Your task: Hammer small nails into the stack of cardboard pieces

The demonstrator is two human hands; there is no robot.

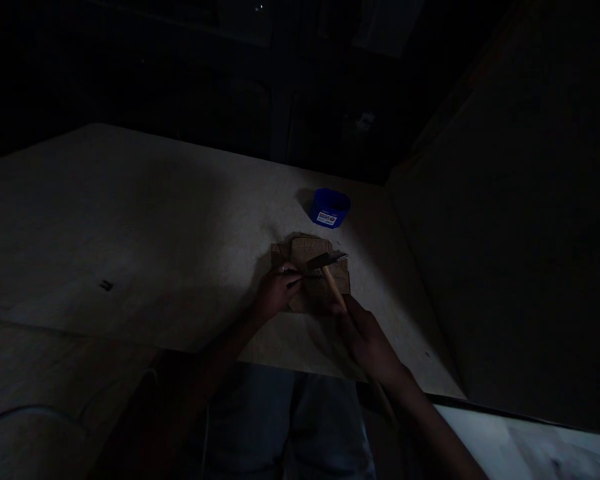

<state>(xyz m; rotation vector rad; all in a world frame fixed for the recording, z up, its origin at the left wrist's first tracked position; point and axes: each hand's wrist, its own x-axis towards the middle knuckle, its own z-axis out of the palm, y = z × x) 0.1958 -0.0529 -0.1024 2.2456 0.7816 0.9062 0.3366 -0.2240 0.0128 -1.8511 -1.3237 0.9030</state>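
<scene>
I had the right hand [363,330] closed around the hammer [333,285]; the left hand [276,291], half-curled at the cardboard [310,248], hold unclear, needed clearance.

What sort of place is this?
Probably a small workshop or craft bench, though it is too dark to be sure: the right hand grips a hammer over cardboard on a pale worktable.
</scene>
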